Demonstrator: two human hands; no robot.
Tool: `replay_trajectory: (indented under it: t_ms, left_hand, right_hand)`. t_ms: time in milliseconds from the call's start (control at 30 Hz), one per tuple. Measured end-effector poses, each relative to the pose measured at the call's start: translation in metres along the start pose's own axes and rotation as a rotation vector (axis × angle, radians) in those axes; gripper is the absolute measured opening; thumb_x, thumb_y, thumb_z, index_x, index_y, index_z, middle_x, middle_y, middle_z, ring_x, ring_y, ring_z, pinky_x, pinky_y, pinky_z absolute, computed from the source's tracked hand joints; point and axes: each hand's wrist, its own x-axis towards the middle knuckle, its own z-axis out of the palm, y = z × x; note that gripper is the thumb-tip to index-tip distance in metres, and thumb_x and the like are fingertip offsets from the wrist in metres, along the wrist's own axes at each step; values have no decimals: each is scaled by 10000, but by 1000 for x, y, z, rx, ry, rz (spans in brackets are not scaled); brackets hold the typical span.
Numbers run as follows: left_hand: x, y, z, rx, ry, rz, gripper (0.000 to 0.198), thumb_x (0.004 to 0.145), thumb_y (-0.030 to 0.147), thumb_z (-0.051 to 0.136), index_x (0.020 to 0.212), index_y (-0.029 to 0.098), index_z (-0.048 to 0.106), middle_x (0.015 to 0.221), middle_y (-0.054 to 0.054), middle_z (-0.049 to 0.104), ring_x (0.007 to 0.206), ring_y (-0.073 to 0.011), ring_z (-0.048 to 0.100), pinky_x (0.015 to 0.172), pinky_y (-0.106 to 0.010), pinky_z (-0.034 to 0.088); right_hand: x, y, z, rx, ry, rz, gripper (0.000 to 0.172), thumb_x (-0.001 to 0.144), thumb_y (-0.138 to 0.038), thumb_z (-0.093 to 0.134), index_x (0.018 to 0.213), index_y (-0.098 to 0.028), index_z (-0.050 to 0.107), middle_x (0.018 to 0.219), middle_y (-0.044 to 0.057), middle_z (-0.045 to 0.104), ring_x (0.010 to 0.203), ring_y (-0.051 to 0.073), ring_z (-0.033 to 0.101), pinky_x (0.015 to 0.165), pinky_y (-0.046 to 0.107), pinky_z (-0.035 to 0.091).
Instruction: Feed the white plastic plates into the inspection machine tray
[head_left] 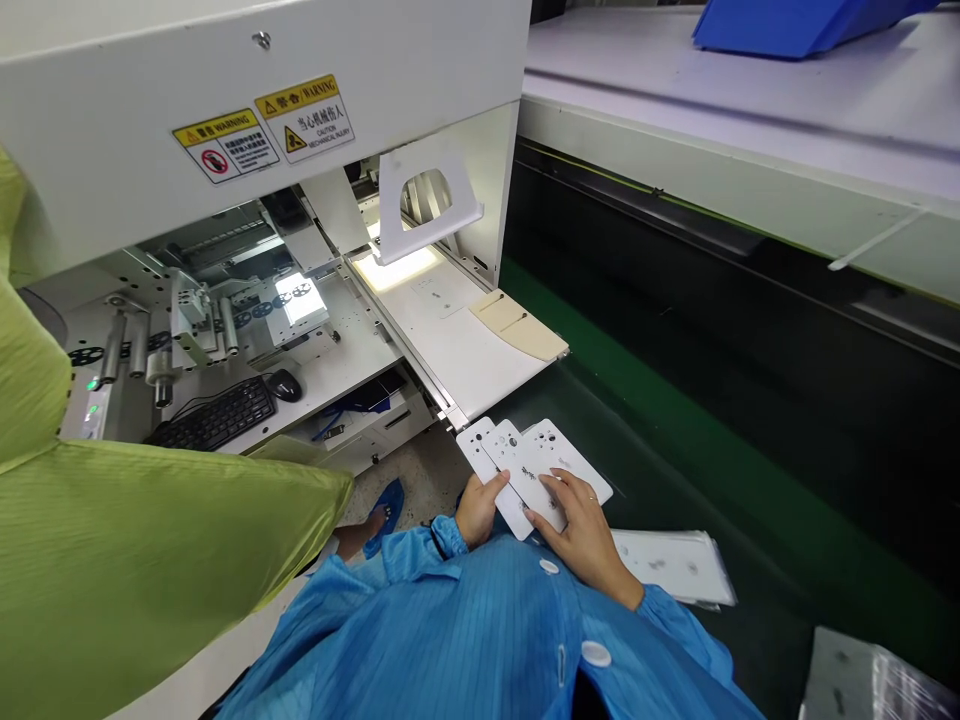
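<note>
My left hand is closed on the lower left edge of thin white phone-shaped panels, its thumb on top. The leftmost panel lies partly under a second panel; both have round holes at the top and small dark marks. My right hand has its thumb and bent fingers on the lower right side of the second panel. Just beyond its fingers, a further white panel, possibly a stack, rests at the right. A stack of similar panels lies by my right forearm.
A white machine with warning labels stands ahead; its lit shelf sticks out towards me, bearing a cream plate. A keyboard and mouse sit inside. Left, a person's yellow-green garment is close. A dark green surface spans the right.
</note>
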Motion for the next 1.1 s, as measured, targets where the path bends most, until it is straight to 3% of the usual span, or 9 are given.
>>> replay_trajectory:
  t_ms: [333, 567, 867, 1100]
  left_hand:
    - [8, 11, -9, -20, 97, -7, 499, 626, 439, 740, 991, 106, 668, 1057, -156, 683, 1050, -316, 599, 969, -456, 405]
    - [12, 27, -28, 68, -14, -41, 483, 692, 468, 680, 1000, 97, 687, 1065, -160, 680, 1039, -313, 604, 961, -434, 420]
    - [23, 40, -42, 23, 5, -36, 495, 703, 454, 675, 1053, 104, 664, 1086, -158, 672, 1102, -308, 569, 987, -440, 402]
    - [33, 42, -48, 22, 54, -50, 488, 690, 469, 679, 1015, 105, 674, 1099, -156, 667, 1131, -310, 547, 985, -430, 405]
  right_hand:
    - [28, -2, 1, 8, 35, 0, 505, 812, -568, 495, 1162, -208, 551, 1191, 127, 529, 1097, 286, 483, 901, 463, 434]
    - [103, -2, 2, -89, 57, 5, 474, 831, -534, 474, 1167, -210, 555, 1178, 118, 512, 1060, 297, 468, 860, 458, 428]
    - [217, -7, 43, -276, -11, 23, 480, 824, -479, 502, 1181, -163, 557, 1177, 162, 494, 1062, 329, 438, 841, 451, 415]
    - [244, -14, 61, -341, -29, -2, 481, 834, -476, 481, 1169, -140, 553, 1169, 187, 499, 1060, 349, 426, 832, 470, 395]
